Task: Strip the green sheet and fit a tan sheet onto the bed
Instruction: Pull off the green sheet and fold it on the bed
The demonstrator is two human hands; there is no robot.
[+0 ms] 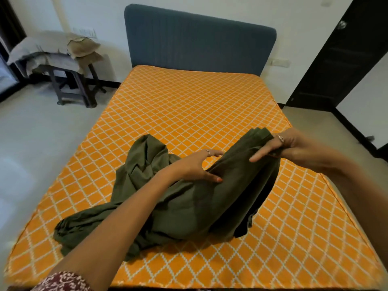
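We find the most open room on the bare orange mattress [189, 106] across the upper middle of the frame, clear up to the blue headboard [197, 40], which walls off the far end. In the lower centre the bunched green sheet [184, 202] heaps over the mattress and blocks a low pass there. Our left hand [195, 166] and right hand [279, 145] sit on that heap. Bare mattress runs along the bottom right. Floor lies open on both sides; at upper left a dark stool [73, 85] piled with tan cloth [84, 47] stands near the bed, and a dark door [340, 59] fills the upper right.
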